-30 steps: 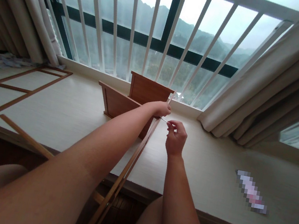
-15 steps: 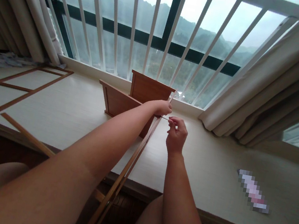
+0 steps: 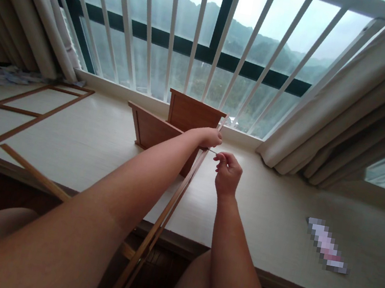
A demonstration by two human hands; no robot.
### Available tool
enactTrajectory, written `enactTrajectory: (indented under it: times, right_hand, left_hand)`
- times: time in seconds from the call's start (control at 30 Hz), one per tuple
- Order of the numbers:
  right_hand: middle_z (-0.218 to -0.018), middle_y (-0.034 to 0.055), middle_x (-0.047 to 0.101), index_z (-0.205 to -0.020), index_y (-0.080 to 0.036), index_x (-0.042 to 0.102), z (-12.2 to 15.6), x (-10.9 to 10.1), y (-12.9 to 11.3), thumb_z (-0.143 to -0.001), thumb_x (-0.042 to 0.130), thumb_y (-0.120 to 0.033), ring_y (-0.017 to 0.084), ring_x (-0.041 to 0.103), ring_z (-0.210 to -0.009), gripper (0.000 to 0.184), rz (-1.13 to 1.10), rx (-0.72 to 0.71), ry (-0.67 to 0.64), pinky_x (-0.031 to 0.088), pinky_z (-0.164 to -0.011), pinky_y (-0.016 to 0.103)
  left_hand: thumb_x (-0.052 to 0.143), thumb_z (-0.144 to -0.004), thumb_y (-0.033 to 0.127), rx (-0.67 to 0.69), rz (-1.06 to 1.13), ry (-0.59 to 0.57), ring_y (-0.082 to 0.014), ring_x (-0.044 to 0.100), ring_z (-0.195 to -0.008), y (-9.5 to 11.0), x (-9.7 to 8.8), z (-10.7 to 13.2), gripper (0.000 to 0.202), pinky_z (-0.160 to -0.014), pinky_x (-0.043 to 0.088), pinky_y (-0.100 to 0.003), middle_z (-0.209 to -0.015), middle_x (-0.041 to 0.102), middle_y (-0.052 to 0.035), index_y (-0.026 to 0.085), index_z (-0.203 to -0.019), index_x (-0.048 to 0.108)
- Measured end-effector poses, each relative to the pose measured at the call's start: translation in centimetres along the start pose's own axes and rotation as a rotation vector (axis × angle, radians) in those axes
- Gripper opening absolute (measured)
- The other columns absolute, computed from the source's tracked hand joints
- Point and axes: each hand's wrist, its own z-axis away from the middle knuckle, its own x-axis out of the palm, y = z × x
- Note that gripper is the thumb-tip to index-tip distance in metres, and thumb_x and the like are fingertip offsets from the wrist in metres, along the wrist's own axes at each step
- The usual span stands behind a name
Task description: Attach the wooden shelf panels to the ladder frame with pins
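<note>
A long wooden frame [image 3: 180,189] runs from between my legs up onto the white sill, with wooden panels [image 3: 153,130] joined at its left side. My left hand [image 3: 211,138] is closed on the frame's far end, beside the rear panel [image 3: 197,113]; its fingertips are partly hidden. Just to the right, my right hand [image 3: 229,174] pinches a thin metal rod-like tool [image 3: 212,151], its tip against the frame just below my left hand. Whether the tip sits in a screw or hole is too small to tell.
A ladder-like wooden frame [image 3: 38,122] lies on the left of the sill [image 3: 255,229]. One wooden bar [image 3: 34,172] crosses the sill's front edge. A blurred flat packet [image 3: 326,247] lies at right. Behind are white window bars [image 3: 196,40] and curtains [image 3: 338,100].
My right hand has shifted and turned slightly, its fingers a little closer around the metal tool. The left hand and the wooden frame stay nearly where they were.
</note>
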Motion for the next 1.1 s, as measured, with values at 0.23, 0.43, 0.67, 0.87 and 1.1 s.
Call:
enactTrajectory:
  times: [0.23, 0.43, 0.67, 0.87, 1.1]
  right_hand:
    - [-0.047, -0.0035, 0.055, -0.078, -0.017, 0.062, 0.0, 0.6, -0.8, -0.087, 0.061, -0.050, 0.009, 0.042, -0.036, 0.034, -0.232, 0.164, -0.071, 0.030, -0.038, 0.023]
    - [-0.040, -0.0071, 0.044, -0.078, -0.018, 0.059, 0.0, 0.5, -0.9, -0.087, 0.058, -0.059, 0.009, 0.035, -0.033, 0.042, -0.218, 0.199, -0.049, 0.022, -0.036, 0.022]
    - [-0.054, -0.0052, 0.048, -0.083, -0.018, 0.064, -0.3, -0.5, -0.1, -0.084, 0.064, -0.055, 0.009, 0.040, -0.044, 0.037, -0.127, 0.120, 0.024, 0.031, -0.040, 0.022]
    - [-0.076, 0.0020, 0.064, -0.087, -0.018, 0.065, -0.2, -0.2, -0.4, -0.082, 0.067, -0.048, 0.013, 0.055, -0.062, 0.031, -0.168, 0.115, 0.004, 0.047, -0.046, 0.023]
    - [-0.080, 0.0037, 0.067, -0.088, -0.017, 0.062, 0.1, 0.9, -1.2, -0.084, 0.065, -0.046, 0.011, 0.053, -0.060, 0.029, -0.270, 0.122, 0.059, 0.045, -0.043, 0.021]
  left_hand:
    - [0.050, -0.081, 0.025, -0.002, -0.005, 0.003, -0.0178, 0.058, -0.067, -0.1, 0.1, -0.1, 0.025, -0.062, 0.045, -0.028, -0.085, 0.069, -0.0088, 0.014, -0.090, 0.070]
    - [0.049, -0.082, 0.025, -0.005, -0.007, 0.002, -0.0179, 0.059, -0.069, 0.0, 0.0, -0.1, 0.027, -0.062, 0.046, -0.028, -0.087, 0.069, -0.0095, 0.014, -0.093, 0.071]
    - [0.048, -0.082, 0.025, -0.011, 0.016, -0.002, -0.0166, 0.059, -0.064, -0.1, 0.1, 0.0, 0.027, -0.058, 0.046, -0.027, -0.087, 0.070, -0.0092, 0.014, -0.093, 0.070]
    - [0.049, -0.082, 0.026, -0.012, 0.007, 0.003, -0.0182, 0.060, -0.068, -0.1, 0.1, -0.1, 0.027, -0.062, 0.047, -0.028, -0.088, 0.070, -0.0097, 0.014, -0.093, 0.070]
    - [0.048, -0.082, 0.026, 0.005, -0.007, -0.010, -0.0178, 0.060, -0.069, 0.0, 0.0, 0.1, 0.027, -0.066, 0.048, -0.028, -0.089, 0.069, -0.0094, 0.014, -0.093, 0.070]
